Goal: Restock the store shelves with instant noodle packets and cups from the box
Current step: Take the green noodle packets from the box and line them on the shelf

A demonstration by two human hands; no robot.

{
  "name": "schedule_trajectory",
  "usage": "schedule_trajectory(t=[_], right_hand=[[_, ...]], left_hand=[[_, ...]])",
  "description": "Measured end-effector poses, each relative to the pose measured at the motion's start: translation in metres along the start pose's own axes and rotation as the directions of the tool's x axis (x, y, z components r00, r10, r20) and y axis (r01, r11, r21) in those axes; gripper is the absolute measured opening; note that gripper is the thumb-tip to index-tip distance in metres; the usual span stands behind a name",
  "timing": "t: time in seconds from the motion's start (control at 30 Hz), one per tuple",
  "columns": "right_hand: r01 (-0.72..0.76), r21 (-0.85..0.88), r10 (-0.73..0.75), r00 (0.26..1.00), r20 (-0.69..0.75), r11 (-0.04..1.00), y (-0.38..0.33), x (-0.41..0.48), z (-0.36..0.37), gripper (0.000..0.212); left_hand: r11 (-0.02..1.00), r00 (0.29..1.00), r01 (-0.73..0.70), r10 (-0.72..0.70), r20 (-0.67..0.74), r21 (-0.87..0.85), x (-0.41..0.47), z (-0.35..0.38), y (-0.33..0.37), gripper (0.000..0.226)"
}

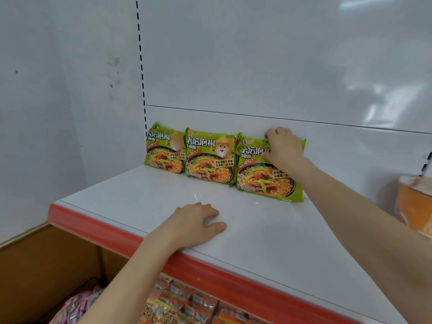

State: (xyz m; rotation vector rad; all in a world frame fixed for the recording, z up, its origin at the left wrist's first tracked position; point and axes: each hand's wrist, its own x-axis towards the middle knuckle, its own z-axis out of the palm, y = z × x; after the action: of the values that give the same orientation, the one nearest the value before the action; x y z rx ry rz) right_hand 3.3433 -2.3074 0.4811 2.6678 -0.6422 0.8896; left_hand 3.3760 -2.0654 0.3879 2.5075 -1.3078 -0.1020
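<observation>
Three packets (209, 155) upright, faces outward; right hand (282, 147) clamped on rightmost (261, 181); left hand (194, 224) flat.

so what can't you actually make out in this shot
Head view only:
- right green packet: its upper print, covered by the right hand gripping its top.
- orange item: cut off by the right edge; cup or packet unclear.
- box: contents mostly hidden by the left forearm and shelf.
- lower-shelf packets: print too blurred to read.
</observation>
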Motion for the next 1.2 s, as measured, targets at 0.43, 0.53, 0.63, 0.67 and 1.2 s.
schedule_trajectory(t=[0.43, 0.53, 0.63, 0.67, 1.2], right_hand=[[0.196, 0.484, -0.147, 0.98, -0.137, 0.853, -0.042, -0.015, -0.035, 0.036], [0.316, 0.558, -0.29, 0.947, -0.138, 0.767, -0.089, -0.022, -0.052, 0.034], [0.432, 0.6, -0.429, 0.889, -0.159, 0.673, -0.146, -0.035, -0.067, 0.03], [0.466, 0.612, -0.469, 0.867, -0.17, 0.639, -0.166, -0.042, -0.071, 0.029], [0.448, 0.773, -0.789, 0.604, 0.108, 0.449, -0.405, -0.277, 0.004, 0.033]], left_hand=[[0.956, 0.781, -0.087, 0.239, -0.577, 0.279, -0.027, -0.008, 0.01, 0.052], [0.937, 0.778, -0.023, 0.235, -0.582, 0.348, -0.062, -0.011, 0.008, 0.047], [0.929, 0.794, 0.101, 0.14, -0.591, 0.355, -0.107, -0.011, -0.005, 0.049], [0.927, 0.792, 0.148, 0.098, -0.603, 0.345, -0.123, -0.009, -0.012, 0.048], [0.724, 0.674, 0.674, -0.519, -0.526, 0.148, -0.396, 0.139, -0.135, 0.045]])
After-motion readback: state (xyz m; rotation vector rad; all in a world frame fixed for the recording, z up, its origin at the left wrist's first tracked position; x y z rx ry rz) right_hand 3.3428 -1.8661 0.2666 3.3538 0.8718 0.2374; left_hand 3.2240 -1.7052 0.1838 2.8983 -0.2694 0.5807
